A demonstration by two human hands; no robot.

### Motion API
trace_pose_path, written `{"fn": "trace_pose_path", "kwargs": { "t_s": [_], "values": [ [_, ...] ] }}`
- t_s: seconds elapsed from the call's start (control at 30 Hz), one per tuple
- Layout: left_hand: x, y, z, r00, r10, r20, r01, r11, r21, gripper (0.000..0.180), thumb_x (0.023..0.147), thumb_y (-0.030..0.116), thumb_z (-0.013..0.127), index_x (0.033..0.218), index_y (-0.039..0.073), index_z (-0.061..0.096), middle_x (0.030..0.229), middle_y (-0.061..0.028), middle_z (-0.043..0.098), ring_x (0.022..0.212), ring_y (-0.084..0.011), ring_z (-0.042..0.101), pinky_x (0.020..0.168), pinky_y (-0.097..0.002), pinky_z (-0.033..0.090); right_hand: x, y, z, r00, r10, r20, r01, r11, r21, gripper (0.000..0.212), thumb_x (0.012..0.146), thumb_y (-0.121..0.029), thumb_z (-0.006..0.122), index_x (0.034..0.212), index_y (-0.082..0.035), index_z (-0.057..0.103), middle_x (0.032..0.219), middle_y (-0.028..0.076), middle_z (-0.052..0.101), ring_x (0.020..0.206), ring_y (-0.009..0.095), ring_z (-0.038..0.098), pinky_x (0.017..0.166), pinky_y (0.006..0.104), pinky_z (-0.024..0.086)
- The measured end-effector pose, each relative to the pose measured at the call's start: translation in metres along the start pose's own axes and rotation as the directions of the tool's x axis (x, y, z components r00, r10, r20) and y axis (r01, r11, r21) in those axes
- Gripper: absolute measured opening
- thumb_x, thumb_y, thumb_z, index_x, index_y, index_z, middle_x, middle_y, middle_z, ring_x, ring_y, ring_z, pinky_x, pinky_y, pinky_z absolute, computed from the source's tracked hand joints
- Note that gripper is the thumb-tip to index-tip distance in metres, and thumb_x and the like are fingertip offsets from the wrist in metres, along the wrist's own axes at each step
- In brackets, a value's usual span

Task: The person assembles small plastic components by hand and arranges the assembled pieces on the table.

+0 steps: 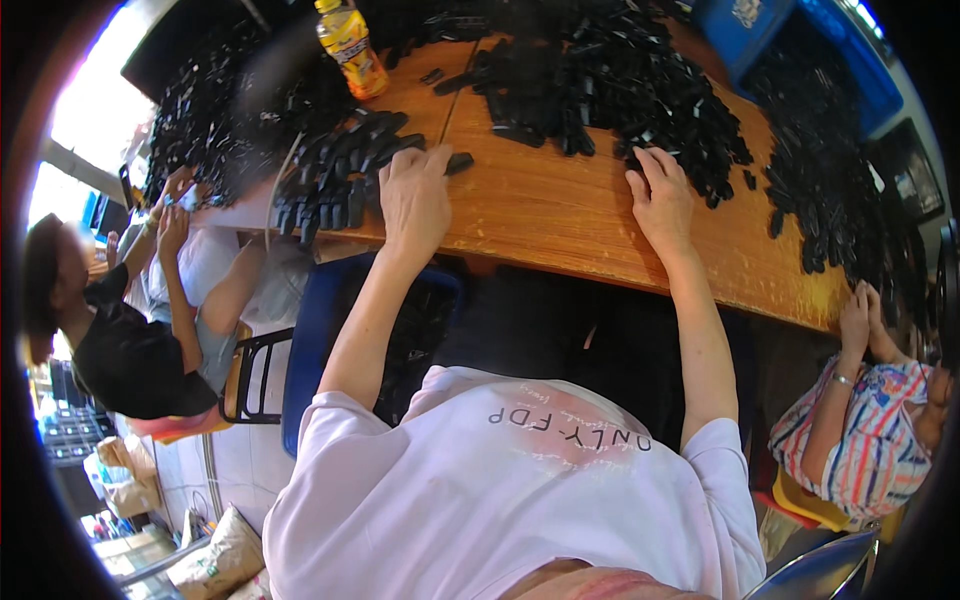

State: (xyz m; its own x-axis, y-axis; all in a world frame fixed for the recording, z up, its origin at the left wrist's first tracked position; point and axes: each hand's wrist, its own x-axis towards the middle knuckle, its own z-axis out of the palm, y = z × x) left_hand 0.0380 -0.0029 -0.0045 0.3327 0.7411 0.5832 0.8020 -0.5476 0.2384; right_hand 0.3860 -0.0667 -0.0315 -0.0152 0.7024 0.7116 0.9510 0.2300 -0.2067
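Small, elongated black plastic pieces lie in heaps on a wooden table (540, 205). Over the table's left part, my left hand (416, 195) is closed, its fingers bent downward. One black plastic piece (459, 163) sticks out on the right of those fingertips. Just left of this hand are rows of similar black pieces (335, 180). My right hand (662, 198) reaches to the near edge of the large black heap (620, 85). Its fingers are bent but apart, and I see nothing held in them; the fingertips partly meet the dark pieces.
A yellow drink bottle (352, 50) stands at the back left. People sit at the left (140, 340) and right (860, 430), their hands at other heaps. A blue bin (305, 350) is beside my left forearm, below the table edge. Another blue crate (800, 50) is at the far right.
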Motion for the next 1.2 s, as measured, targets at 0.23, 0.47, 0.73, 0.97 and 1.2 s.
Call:
{"fn": "trace_pose_path", "kwargs": {
  "t_s": [0.23, 0.47, 0.73, 0.97, 1.2],
  "values": [
    [0.052, 0.011, 0.056, 0.975, 0.206, -0.08, -0.221, 0.932, -0.288, 0.035, 0.092, 0.006, 0.07, 0.127, 0.007, 0.072, 0.128, -0.0126, 0.073, 0.121, -0.0358, 0.062, 0.101, -0.049, 0.049, -0.004, -0.009, 0.004, 0.987, 0.035, 0.158, -0.036, 0.999, -0.002, 0.022, 0.097, -0.018, 0.075, 0.114, -0.006, 0.069, 0.108, 0.016, 0.067, 0.091, 0.037, 0.07, 0.077, 0.0485, 0.057],
    [0.025, 0.035, 0.044, 0.977, 0.202, 0.066, -0.173, 0.936, -0.305, 0.023, 0.091, 0.009, 0.074, 0.113, 0.008, 0.076, 0.103, -0.0116, 0.069, 0.107, -0.0367, 0.063, 0.096, -0.0484, 0.05, 0.006, -0.048, -0.023, 0.955, 0.066, 0.288, -0.176, 0.911, 0.373, 0.023, 0.097, -0.013, 0.076, 0.116, -0.003, 0.067, 0.108, 0.015, 0.071, 0.09, 0.035, 0.072, 0.076, 0.0435, 0.058],
    [-0.002, 0.051, 0.025, 0.967, 0.232, 0.106, -0.13, 0.805, -0.579, 0.025, 0.086, 0.004, 0.076, 0.111, 0.006, 0.078, 0.11, -0.0123, 0.072, 0.108, -0.0347, 0.065, 0.095, -0.0428, 0.053, -0.015, -0.056, -0.03, 0.972, -0.005, 0.234, -0.059, 0.962, 0.266, 0.023, 0.088, -0.01, 0.082, 0.108, -0.004, 0.073, 0.107, 0.009, 0.073, 0.097, 0.03, 0.071, 0.078, 0.0414, 0.057],
    [-0.003, 0.051, 0.023, 0.964, 0.161, 0.212, 0.026, 0.735, -0.678, 0.035, 0.087, 0.001, 0.077, 0.122, 0.006, 0.079, 0.116, -0.0129, 0.075, 0.108, -0.0298, 0.07, 0.09, -0.0368, 0.057, -0.014, -0.061, -0.027, 0.983, 0.024, 0.182, -0.065, 0.973, 0.22, 0.016, 0.089, -0.011, 0.081, 0.102, -0.004, 0.075, 0.096, 0.009, 0.072, 0.099, 0.031, 0.07, 0.08, 0.0424, 0.056],
    [-0.003, 0.052, 0.019, 0.943, 0.084, 0.321, 0.171, 0.707, -0.686, 0.039, 0.087, -0.001, 0.078, 0.126, 0.006, 0.078, 0.117, -0.0127, 0.076, 0.106, -0.0259, 0.072, 0.09, -0.0352, 0.059, 0.0, -0.077, -0.022, 0.951, -0.102, 0.291, -0.023, 0.917, 0.398, 0.018, 0.087, -0.01, 0.083, 0.099, 0.0, 0.074, 0.09, 0.013, 0.07, 0.088, 0.034, 0.068, 0.074, 0.0423, 0.053]
  ]
}}
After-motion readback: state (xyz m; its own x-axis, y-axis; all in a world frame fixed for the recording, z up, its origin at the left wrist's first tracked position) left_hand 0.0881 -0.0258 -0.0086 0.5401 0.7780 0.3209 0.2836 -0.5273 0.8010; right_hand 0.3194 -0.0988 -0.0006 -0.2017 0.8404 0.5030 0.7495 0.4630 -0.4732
